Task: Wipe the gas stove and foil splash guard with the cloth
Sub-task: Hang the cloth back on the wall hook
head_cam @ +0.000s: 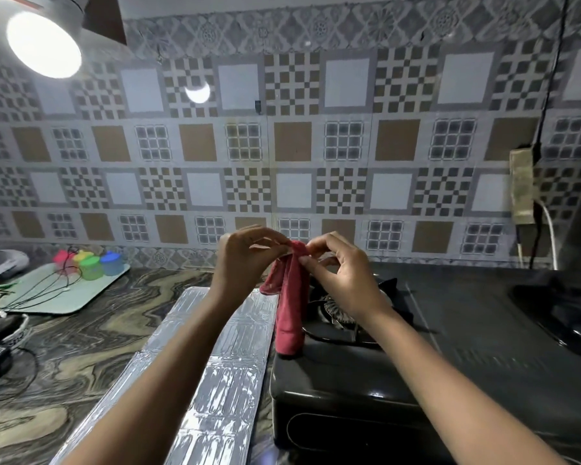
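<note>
Both hands are up in front of the tiled wall (316, 146), pinching the top edge of a red cloth (291, 310). The left hand (245, 260) and right hand (339, 273) each have fingertips closed on it, so it hangs down in a loose fold. Its bottom end looks like it's touching the black gas stove (366, 380) near the burner (332, 312), hard to be sure. The foil splash guard (215, 380) lies flat on the marble counter (81, 330), just left of the stove.
</note>
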`<state>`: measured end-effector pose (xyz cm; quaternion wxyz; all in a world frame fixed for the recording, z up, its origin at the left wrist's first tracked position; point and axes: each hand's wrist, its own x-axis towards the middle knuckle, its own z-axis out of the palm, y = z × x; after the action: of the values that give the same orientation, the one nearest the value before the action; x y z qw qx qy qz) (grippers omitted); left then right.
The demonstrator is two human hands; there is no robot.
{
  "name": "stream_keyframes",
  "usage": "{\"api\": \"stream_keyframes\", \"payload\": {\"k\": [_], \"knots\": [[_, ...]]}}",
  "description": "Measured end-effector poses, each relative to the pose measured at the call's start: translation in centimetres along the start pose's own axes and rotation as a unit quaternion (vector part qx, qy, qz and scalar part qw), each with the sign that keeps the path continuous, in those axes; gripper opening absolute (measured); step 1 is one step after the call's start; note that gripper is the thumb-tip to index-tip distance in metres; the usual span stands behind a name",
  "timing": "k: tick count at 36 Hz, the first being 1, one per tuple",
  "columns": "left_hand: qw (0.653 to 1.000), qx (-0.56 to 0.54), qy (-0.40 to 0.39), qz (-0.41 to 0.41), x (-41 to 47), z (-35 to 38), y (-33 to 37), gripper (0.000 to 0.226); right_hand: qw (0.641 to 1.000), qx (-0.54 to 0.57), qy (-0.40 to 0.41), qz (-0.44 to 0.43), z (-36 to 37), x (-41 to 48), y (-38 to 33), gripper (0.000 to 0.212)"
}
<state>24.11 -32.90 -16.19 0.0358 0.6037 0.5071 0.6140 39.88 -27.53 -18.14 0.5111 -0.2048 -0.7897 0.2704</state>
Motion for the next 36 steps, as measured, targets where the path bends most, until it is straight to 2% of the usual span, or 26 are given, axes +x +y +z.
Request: {"api": "stream_keyframes", "payload": {"k": [9, 17, 21, 24, 29, 33, 36], "knots": [[0.998, 0.039, -0.052, 0.016, 0.6, 1.0, -0.3, 0.013, 0.999, -0.025, -0.018, 0.015, -0.7, 0.1, 0.4, 0.013], [0.992, 0.078, -0.09, 0.052, 1.1, 2.1, -1.0, 0.015, 0.99, 0.079, -0.085, 0.083, -2.4, 0.3, 2.1, 0.021], [0.993, 0.051, -0.104, 0.011, 0.8, 2.3, -2.0, 0.015, 0.988, 0.078, -0.099, 0.094, -3.7, 1.3, 3.3, 0.023], [0.992, 0.021, -0.116, -0.039, 0.6, 2.9, -3.1, 0.017, 0.992, 0.047, -0.078, 0.083, -4.1, 2.8, 3.9, 0.018], [0.985, -0.093, -0.11, -0.096, 1.1, 3.9, -4.3, 0.009, 0.996, 0.023, -0.059, 0.064, -3.6, 6.0, 4.8, 0.018], [0.971, -0.156, -0.138, -0.119, 2.0, 4.4, -6.0, 0.026, 0.998, -0.014, -0.043, 0.051, -2.7, 8.9, 5.6, 0.012], [0.969, -0.14, -0.154, -0.134, 3.3, 4.5, -7.2, 0.034, 0.998, -0.03, -0.029, 0.043, -2.0, 11.2, 6.2, 0.008]]}}
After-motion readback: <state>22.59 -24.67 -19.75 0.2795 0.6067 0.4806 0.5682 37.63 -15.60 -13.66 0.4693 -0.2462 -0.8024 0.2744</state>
